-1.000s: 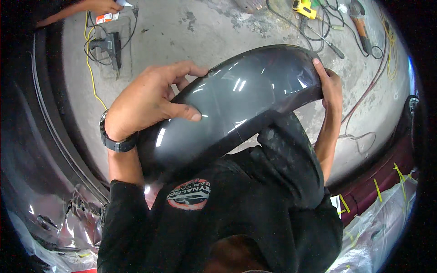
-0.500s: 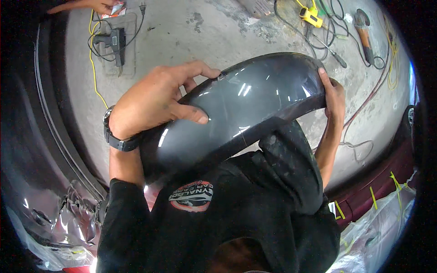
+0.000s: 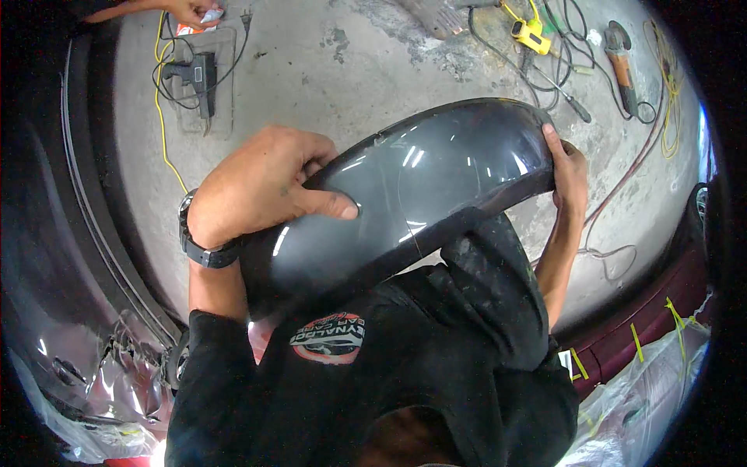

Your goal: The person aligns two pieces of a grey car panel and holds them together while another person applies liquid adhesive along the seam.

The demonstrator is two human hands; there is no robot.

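A glossy dark grey curved fender (image 3: pixel 405 179), like a motorcycle's, spans the space in front of my body, tilted with its right end farther away. A thin crack-like line (image 3: pixel 399 194) crosses its surface, and a small chip shows on the far edge. My left hand (image 3: pixel 272 187), with a black watch at the wrist, grips the left part; the thumb presses on the outer face and the fingers curl over the far edge, their tips hidden. At the right end my right hand (image 3: pixel 570 171) holds the rim, thumb on top and fingers behind.
On the concrete floor lie a heat gun (image 3: pixel 201 82) with its cord, a yellow tool (image 3: pixel 531 35), a screwdriver (image 3: pixel 574 105) and an angle grinder (image 3: pixel 621 66) among cables. Another person's hand (image 3: pixel 194 11) reaches in at upper left. Taped plastic-covered maroon bodywork (image 3: pixel 615 354) stands at right.
My left fingers have curled from the far edge's top to beneath it. The fender has shifted slightly; the other person's hand has moved a little to the right.
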